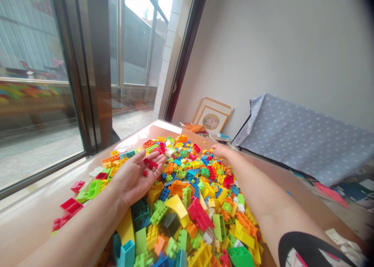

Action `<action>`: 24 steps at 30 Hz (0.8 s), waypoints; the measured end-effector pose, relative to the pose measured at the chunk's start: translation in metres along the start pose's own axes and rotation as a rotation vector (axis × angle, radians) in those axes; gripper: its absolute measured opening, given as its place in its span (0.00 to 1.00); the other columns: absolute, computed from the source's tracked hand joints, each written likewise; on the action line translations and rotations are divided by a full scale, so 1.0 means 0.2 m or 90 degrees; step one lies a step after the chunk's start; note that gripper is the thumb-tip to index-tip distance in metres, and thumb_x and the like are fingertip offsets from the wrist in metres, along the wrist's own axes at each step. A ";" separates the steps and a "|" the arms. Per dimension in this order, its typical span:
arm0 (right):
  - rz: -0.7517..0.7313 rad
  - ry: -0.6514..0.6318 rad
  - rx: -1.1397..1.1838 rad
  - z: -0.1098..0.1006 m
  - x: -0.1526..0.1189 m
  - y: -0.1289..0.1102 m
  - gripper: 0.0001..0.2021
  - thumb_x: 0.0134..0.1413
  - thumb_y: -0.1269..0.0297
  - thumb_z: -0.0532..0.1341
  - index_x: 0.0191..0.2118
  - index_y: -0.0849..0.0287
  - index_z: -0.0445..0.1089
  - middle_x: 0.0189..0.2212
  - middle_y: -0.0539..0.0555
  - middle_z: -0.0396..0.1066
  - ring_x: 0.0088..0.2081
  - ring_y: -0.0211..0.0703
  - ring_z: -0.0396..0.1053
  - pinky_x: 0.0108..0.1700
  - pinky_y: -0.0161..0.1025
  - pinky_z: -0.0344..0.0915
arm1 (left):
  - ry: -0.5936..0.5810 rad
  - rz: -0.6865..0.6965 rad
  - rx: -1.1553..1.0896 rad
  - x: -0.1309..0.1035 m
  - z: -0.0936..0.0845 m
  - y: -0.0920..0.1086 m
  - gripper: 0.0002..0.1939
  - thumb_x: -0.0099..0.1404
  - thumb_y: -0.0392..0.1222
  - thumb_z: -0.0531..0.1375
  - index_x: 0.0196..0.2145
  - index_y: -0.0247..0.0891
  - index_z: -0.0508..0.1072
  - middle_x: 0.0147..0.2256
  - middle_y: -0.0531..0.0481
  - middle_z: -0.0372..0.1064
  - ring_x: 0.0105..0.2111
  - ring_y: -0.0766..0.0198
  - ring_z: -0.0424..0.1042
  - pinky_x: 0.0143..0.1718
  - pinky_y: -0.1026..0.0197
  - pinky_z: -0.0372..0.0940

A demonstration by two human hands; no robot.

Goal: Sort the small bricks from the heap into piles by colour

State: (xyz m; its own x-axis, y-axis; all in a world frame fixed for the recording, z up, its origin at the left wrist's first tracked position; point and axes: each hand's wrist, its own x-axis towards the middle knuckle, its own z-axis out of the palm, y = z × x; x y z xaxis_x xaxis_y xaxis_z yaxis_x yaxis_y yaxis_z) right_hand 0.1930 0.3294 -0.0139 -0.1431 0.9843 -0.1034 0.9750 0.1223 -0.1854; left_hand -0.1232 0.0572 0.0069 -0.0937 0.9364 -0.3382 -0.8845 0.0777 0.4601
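Observation:
My left hand (pixel 146 173) is palm up over the left part of a big pile of toy building bricks (pixel 189 175). Its fingers are loosely spread, and a few small red bricks (pixel 150 163) rest on the palm and fingers. Stretched out to the far right edge of the pile is my right hand (pixel 220 151). Small yellow pieces lie close by it, and its fingers are mostly hidden, so what they hold does not show. Near my left forearm lie a red brick (pixel 71 206) and a lime green brick (pixel 95 189).
The pile covers much of a brown table (pixel 32 216). A glass door (pixel 37 83) stands to the left. Behind the table, picture frames (pixel 212 119) lean on the wall. A grey dotted cloth (pixel 304 134) hangs on the right, and a crumpled white tissue (pixel 344 243) lies at lower right.

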 end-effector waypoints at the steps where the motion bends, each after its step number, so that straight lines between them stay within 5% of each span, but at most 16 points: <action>1: 0.016 -0.017 0.021 0.00 -0.01 0.01 0.17 0.68 0.57 0.62 0.57 0.57 0.70 0.56 0.59 0.70 0.51 0.49 0.72 0.51 0.51 0.73 | 0.000 0.001 0.001 0.00 0.00 0.00 0.20 0.76 0.41 0.51 0.58 0.25 0.69 0.49 0.29 0.71 0.43 0.55 0.78 0.37 0.61 0.79; 6: 0.027 -0.008 0.089 0.00 -0.03 0.00 0.15 0.67 0.56 0.62 0.52 0.61 0.72 0.46 0.57 0.75 0.41 0.44 0.75 0.43 0.44 0.74 | 0.000 0.002 0.005 0.00 0.00 0.00 0.20 0.76 0.42 0.52 0.57 0.24 0.69 0.48 0.30 0.72 0.42 0.56 0.79 0.36 0.62 0.79; 10: -0.044 0.011 0.093 0.04 -0.03 -0.08 0.08 0.56 0.60 0.68 0.39 0.59 0.78 0.33 0.50 0.77 0.32 0.39 0.72 0.31 0.32 0.64 | 0.000 -0.005 0.012 -0.01 0.00 0.00 0.19 0.76 0.42 0.52 0.56 0.26 0.70 0.46 0.32 0.72 0.39 0.59 0.79 0.33 0.63 0.77; 15: -0.100 -0.005 0.057 0.11 -0.01 -0.21 0.09 0.47 0.57 0.71 0.27 0.57 0.77 0.23 0.49 0.73 0.27 0.38 0.68 0.27 0.33 0.56 | -0.029 -0.011 0.031 -0.01 -0.01 0.01 0.17 0.76 0.41 0.53 0.54 0.26 0.71 0.42 0.35 0.73 0.32 0.63 0.76 0.25 0.66 0.73; 19: -0.110 -0.012 0.042 0.16 0.01 -0.26 0.13 0.44 0.53 0.73 0.22 0.56 0.75 0.21 0.50 0.72 0.26 0.39 0.67 0.28 0.35 0.57 | -0.037 -0.020 0.033 -0.02 0.00 0.01 0.18 0.76 0.41 0.52 0.54 0.26 0.71 0.38 0.37 0.72 0.28 0.65 0.73 0.22 0.67 0.70; 24: -0.126 -0.031 0.089 0.19 -0.01 -0.27 0.05 0.42 0.65 0.72 0.28 0.56 0.78 0.25 0.49 0.75 0.28 0.38 0.69 0.28 0.32 0.59 | -0.036 -0.018 0.032 -0.03 0.01 0.01 0.16 0.75 0.39 0.53 0.52 0.27 0.72 0.38 0.36 0.73 0.28 0.64 0.73 0.22 0.67 0.69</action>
State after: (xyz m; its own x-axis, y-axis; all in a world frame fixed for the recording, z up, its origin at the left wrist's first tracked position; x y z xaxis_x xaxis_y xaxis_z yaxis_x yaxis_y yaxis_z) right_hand 0.1349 0.3155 -0.0410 -0.3399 0.9354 -0.0976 0.8946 0.2896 -0.3403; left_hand -0.1238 0.0528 0.0106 -0.0416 0.9515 -0.3049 -0.8619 0.1202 0.4926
